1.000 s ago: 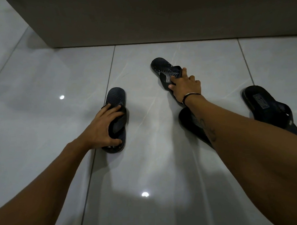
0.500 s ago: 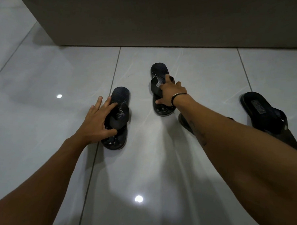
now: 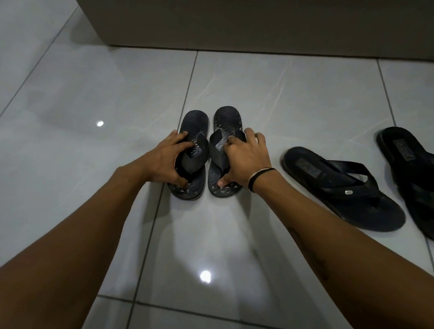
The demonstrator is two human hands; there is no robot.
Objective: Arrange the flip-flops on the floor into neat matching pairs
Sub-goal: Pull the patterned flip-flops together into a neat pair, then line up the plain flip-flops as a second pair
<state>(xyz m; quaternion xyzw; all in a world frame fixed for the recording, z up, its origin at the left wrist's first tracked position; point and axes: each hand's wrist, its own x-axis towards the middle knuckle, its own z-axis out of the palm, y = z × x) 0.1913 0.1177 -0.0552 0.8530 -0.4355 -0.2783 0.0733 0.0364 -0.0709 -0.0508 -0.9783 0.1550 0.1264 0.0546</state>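
Two small dark patterned flip-flops lie side by side on the pale tiled floor, heels pointing away from me. My left hand (image 3: 167,160) grips the left small flip-flop (image 3: 194,126) over its strap. My right hand (image 3: 245,160) grips the right small flip-flop (image 3: 227,120) the same way, thumb on its near end. To the right lie two larger black flip-flops, the nearer large flip-flop (image 3: 336,186) angled toward the lower right and the outer large flip-flop (image 3: 415,180) partly cut off by the frame edge.
A dark wall or cabinet base (image 3: 254,21) runs along the far side of the glossy floor (image 3: 84,120). Ceiling lights reflect off the tiles. Open floor lies to the left and in front of the small pair.
My right hand has slid its small flip-flop leftward until it lies next to the one under my left hand. Both hands now close over the straps. The view shifted left.
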